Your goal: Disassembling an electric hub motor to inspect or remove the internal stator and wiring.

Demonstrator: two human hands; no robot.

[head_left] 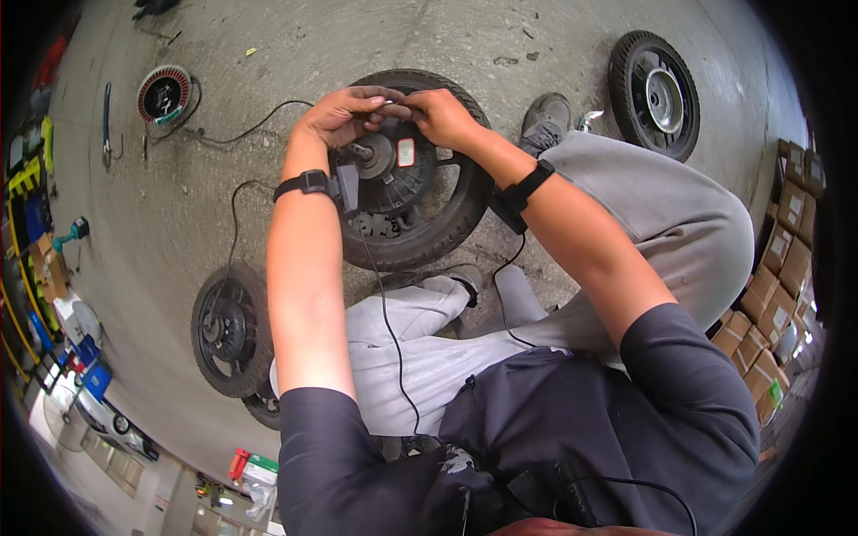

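Note:
A large hub-motor wheel (465,201) with a black tyre lies flat on the floor between my legs. Its axle (359,152) sticks up from the dark hub, which bears a white label (406,153) edged in red. Over the wheel's far part, my left hand (344,114) and my right hand (440,118) meet, fingers closed in pinches. Something small and pale shows between the fingertips, too covered to name. A dark cable (259,123) runs from the left toward my left wrist and passes out of sight there.
A red-and-black motor ring (164,95) lies at the far left, near a blue-handled tool (107,125). Another motor wheel (228,330) stands left of my arm; a spoked wheel (655,96) lies far right. Cardboard boxes (776,250) are stacked at the right. A teal power drill (71,234) lies left.

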